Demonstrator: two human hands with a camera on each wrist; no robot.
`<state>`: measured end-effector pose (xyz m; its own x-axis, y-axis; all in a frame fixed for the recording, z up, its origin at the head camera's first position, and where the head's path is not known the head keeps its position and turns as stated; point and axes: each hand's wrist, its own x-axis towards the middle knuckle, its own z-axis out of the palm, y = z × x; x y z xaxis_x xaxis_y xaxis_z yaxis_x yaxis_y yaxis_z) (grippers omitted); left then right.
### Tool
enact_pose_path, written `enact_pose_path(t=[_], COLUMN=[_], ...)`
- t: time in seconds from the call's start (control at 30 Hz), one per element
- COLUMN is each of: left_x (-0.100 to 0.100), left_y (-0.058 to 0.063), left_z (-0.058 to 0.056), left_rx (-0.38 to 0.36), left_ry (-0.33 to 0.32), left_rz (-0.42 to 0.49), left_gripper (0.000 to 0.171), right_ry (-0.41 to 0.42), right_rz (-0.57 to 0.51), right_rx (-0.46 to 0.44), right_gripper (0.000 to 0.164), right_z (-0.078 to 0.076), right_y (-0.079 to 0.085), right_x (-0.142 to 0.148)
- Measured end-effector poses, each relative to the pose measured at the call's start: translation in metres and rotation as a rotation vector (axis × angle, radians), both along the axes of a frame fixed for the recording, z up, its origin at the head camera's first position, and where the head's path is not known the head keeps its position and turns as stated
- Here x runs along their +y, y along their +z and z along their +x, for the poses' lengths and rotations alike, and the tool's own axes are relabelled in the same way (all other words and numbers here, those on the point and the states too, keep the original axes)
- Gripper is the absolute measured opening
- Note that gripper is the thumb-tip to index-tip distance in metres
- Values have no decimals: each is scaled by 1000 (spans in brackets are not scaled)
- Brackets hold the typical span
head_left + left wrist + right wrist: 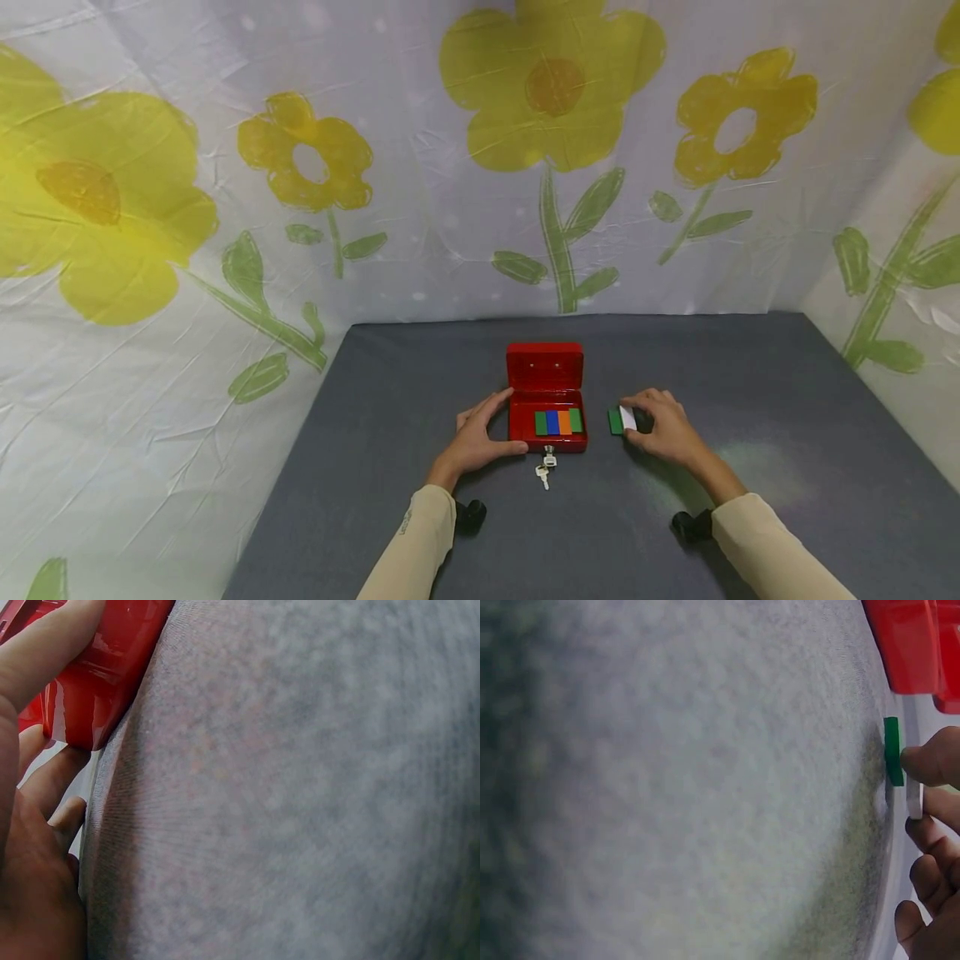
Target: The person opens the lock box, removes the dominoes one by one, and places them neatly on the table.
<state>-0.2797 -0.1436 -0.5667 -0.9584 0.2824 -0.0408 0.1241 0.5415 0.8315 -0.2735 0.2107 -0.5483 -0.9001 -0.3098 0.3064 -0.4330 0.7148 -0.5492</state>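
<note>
A red cash box [547, 443] stands with its lid raised at the back. Inside lie several coloured blocks in a row: green, blue [552, 423], orange [565, 422] and green again. My left hand [476, 437] holds the box's left side, thumb at the front corner and fingers toward the back. To the right of the box, my right hand [663, 427] pinches a white block [628, 418] between thumb and fingers. Beside the white block lies a green block [893, 751], next to my thumb in the right wrist view.
A key [550, 458] sits in the front lock, with a second key [543, 477] hanging toward the grey tabletop [600, 533]. A cloth [420, 208] printed with yellow flowers hangs behind and beside the table.
</note>
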Motion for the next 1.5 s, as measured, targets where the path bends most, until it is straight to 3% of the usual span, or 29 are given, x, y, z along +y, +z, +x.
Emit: enact_pose_path(t=[0.7,1.1,1.5], left_x=[3,0,1], left_y=[3,-4,1], left_z=[0,1,2], left_rx=[-36,4,-20], left_ry=[16,-4,7], left_rz=[2,3,6], left_gripper=[96,97,98], right_ry=[1,-1,11], right_rz=[47,59,-3], right_rx=[-1,-8,-12], right_gripper=[41,42,43], right_z=[3,4,3], right_y=[-1,-2,1], right_x=[6,3,3])
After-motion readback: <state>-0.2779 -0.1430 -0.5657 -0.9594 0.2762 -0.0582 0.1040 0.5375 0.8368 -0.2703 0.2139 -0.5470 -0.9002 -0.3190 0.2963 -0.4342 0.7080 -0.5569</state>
